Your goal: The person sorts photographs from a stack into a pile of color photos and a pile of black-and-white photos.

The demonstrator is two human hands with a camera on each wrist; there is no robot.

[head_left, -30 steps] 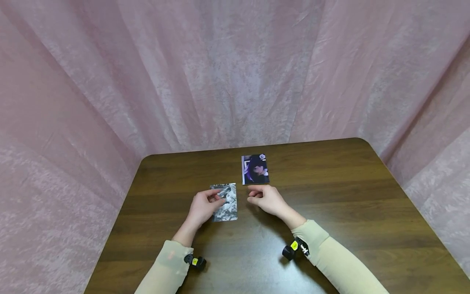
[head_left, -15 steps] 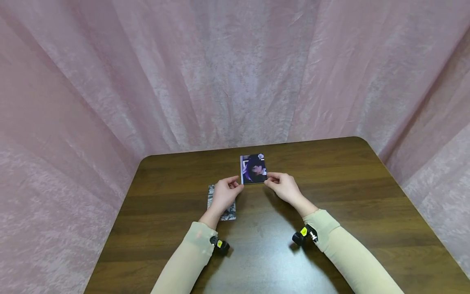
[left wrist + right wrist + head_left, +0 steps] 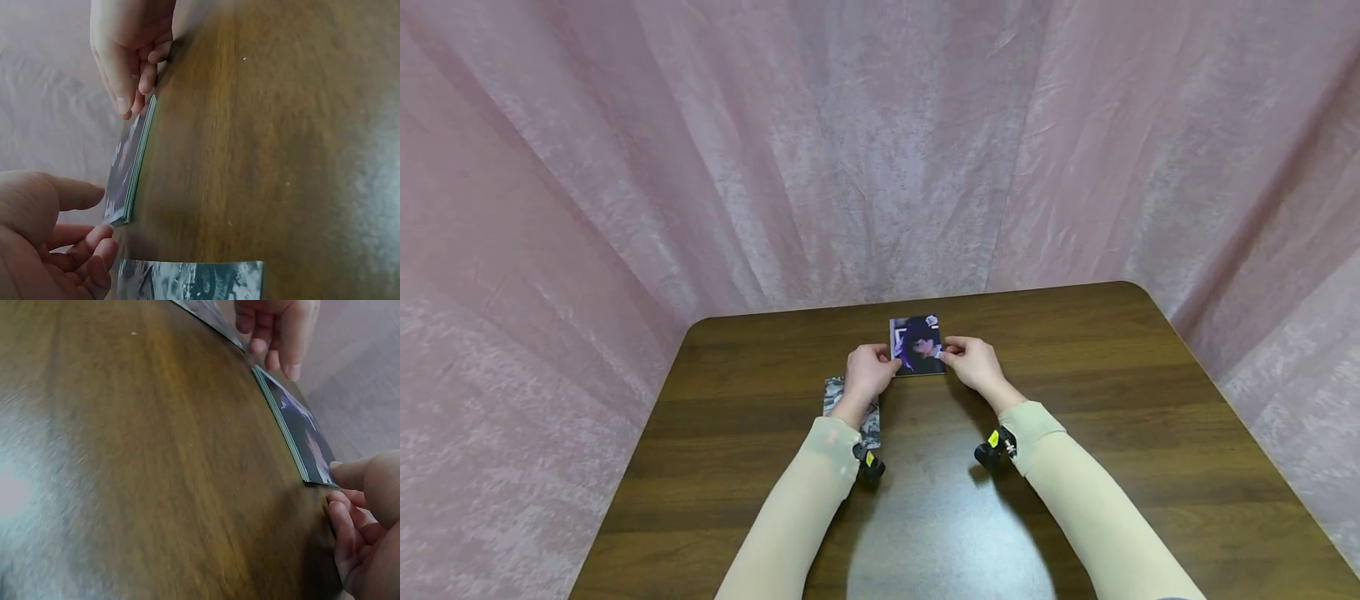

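On the far middle of the dark brown wooden table point(image 3: 1075, 392) lies a thin stack of colour picture cards with green edges point(image 3: 916, 345), its top card showing a dark-haired figure in purple tones. We have our left hand point(image 3: 868, 373) at the stack's near left corner and our right hand point(image 3: 972, 361) at its near right corner. Both hands' fingers are curled, with the fingertips point(image 3: 339, 467) touching the card edges, but we cannot tell whether either hand truly pinches the stack, which lies flat on the wood. Just beside our left wrist, nearer to us, a black-and-white printed card point(image 3: 853, 410) lies flat, partly hidden under the beige sleeve point(image 3: 797, 508). Pink crinkled fabric point(image 3: 880, 150) hangs behind the table.
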